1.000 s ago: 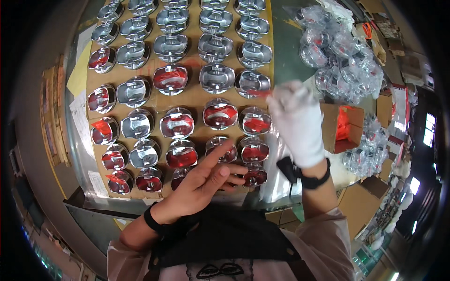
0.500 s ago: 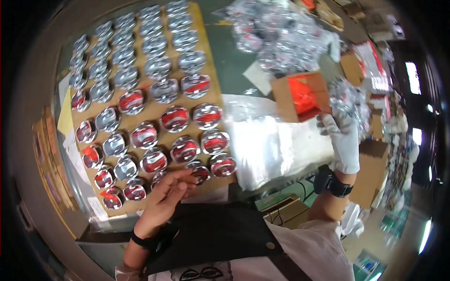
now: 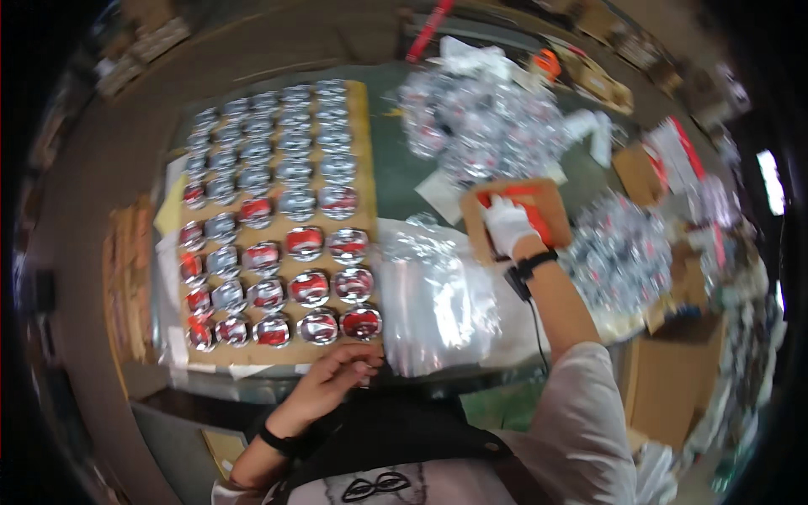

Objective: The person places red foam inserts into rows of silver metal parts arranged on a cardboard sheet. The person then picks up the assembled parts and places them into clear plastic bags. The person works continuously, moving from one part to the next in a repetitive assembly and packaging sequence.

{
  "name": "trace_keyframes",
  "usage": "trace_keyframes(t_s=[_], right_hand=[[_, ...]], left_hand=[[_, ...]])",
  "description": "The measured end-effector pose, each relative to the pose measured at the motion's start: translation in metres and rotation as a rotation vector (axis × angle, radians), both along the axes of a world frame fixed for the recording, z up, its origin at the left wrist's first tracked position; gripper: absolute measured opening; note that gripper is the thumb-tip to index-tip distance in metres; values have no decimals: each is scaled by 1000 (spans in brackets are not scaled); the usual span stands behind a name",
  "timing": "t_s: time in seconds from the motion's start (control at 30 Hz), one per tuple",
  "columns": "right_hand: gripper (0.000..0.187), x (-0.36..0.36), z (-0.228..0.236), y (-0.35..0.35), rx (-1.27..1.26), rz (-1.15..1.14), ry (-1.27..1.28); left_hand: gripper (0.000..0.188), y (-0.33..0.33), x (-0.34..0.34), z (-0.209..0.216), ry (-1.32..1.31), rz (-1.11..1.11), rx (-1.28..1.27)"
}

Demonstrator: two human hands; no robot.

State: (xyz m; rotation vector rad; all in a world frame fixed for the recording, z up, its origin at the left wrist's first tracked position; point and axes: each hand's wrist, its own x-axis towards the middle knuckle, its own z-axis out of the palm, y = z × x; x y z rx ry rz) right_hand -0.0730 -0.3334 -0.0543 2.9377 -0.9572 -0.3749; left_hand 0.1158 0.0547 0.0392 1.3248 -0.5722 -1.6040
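Observation:
My right hand [image 3: 507, 227], in a white glove, reaches into a small cardboard box [image 3: 475, 240] with bright red-orange material [image 3: 535, 220] inside. Its fingertips are down in the box, so their grip is hidden. My bare left hand [image 3: 337, 376] is at the table's front edge, just below the nearest row of shiny, rounded chrome pieces. Its fingers are curled in against the thumb; anything between them is too small to make out. Closest to it is a chrome piece [image 3: 361, 322] with red reflections, on a brown cardboard sheet [image 3: 278, 355] that bears several rows of such pieces.
Flat clear plastic bags [image 3: 429, 311] lie between the cardboard sheet and the box. A heap of plastic-wrapped pieces [image 3: 484, 126] is behind the box, and another wrapped heap [image 3: 623, 252] is at its right. A larger carton [image 3: 673, 379] stands beyond the table's right edge.
My right hand has moved from beside the box's right front corner into it. My left hand has shifted right along the front edge. The whole view has tilted, showing more beyond the table.

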Motion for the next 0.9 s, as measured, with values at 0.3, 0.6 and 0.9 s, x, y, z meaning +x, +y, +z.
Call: trace_keyframes(t_s=[0.3, 0.6, 0.9], right_hand=[[24, -35, 12, -37, 60, 193, -313], [24, -64, 25, -51, 905, -580, -1321], [25, -75, 46, -48, 1613, -1133, -1446]], left_hand=[[33, -43, -58, -2, -16, 22, -40], [34, -228, -62, 10, 157, 97, -60], [38, -380, -132, -89, 75, 451, -104]])
